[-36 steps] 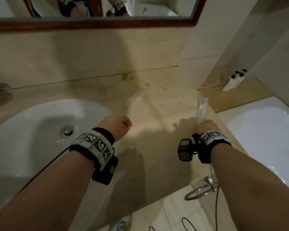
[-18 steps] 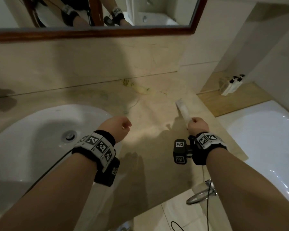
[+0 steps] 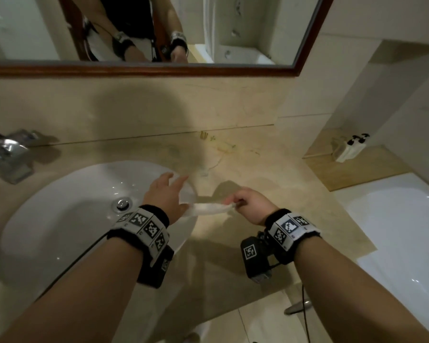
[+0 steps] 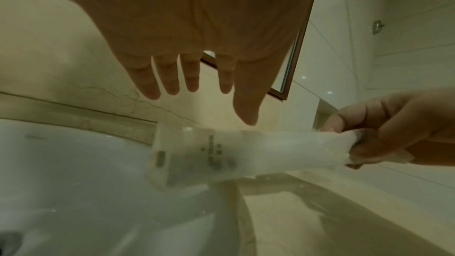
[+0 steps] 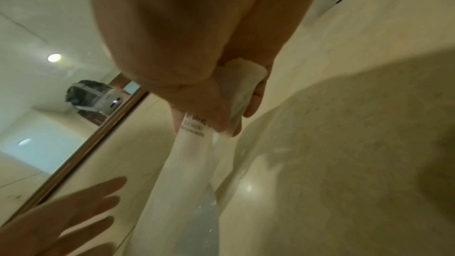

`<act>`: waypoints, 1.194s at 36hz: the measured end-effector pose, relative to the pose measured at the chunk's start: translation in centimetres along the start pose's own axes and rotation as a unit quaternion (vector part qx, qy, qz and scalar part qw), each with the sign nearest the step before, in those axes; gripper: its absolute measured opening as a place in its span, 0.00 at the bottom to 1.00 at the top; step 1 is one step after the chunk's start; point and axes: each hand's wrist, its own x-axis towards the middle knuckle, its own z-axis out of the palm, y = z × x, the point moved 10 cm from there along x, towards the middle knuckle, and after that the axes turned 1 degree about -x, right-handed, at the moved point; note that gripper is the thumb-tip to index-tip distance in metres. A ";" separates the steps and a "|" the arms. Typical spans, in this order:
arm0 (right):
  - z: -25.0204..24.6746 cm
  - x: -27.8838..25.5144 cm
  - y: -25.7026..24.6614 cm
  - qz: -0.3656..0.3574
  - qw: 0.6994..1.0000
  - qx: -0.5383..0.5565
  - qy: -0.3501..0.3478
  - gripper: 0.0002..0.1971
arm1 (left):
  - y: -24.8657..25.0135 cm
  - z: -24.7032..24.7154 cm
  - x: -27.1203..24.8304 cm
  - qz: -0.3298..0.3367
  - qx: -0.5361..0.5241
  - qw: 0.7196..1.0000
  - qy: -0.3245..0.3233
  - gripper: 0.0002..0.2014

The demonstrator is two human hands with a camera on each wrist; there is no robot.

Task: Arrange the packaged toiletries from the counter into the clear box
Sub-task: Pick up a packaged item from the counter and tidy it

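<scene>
while the tap (image 3: 9,154) sits far off at nine o'clock, the white sink (image 3: 60,219) fills the left side of the stone counter (image 3: 270,174). the left hand (image 3: 165,196) floats over the sink's right rim with its fingers (image 4: 169,83) straight and spread, holding nothing. just to its right, at three o'clock from it, a long packet (image 3: 208,209) in frosted plastic lies flat in the air between both hands, with tiny dark print on it. its left end reaches under the left hand; i cannot tell if they touch. the right hand (image 3: 249,206) pinches the packet's right end, fingers curled tight on it. a white bathtub (image 3: 394,219) sits at four o'clock, with a small bottle holder (image 3: 349,148) at two o'clock.
</scene>
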 end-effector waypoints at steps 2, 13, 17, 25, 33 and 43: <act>0.3 0.0 -1.5 -0.017 1.000 0.004 -0.006 0.15 | -0.6 0.0 -0.6 0.005 0.001 1.000 -0.013 0.31; 3.6 1.3 -10.1 -0.092 0.995 0.029 -0.031 0.18 | -8.8 -2.2 -5.0 -0.057 -0.002 0.997 -0.054 0.15; 4.6 1.6 -11.4 -0.098 0.995 0.003 -0.034 0.20 | -10.6 -3.3 -6.5 -0.067 -0.016 0.996 -0.054 0.15; 11.6 2.0 -24.3 -0.180 0.978 -0.051 -0.094 0.17 | -23.4 -8.8 -13.2 -0.167 -0.031 0.985 -0.027 0.18; 19.7 2.8 -36.3 -0.250 0.955 -0.115 -0.108 0.12 | -35.6 -14.5 -20.5 -0.239 -0.010 0.970 0.030 0.16; 28.9 1.4 -50.8 -0.295 0.943 -0.075 -0.133 0.12 | -50.2 -21.1 -28.1 -0.303 0.022 0.951 0.055 0.16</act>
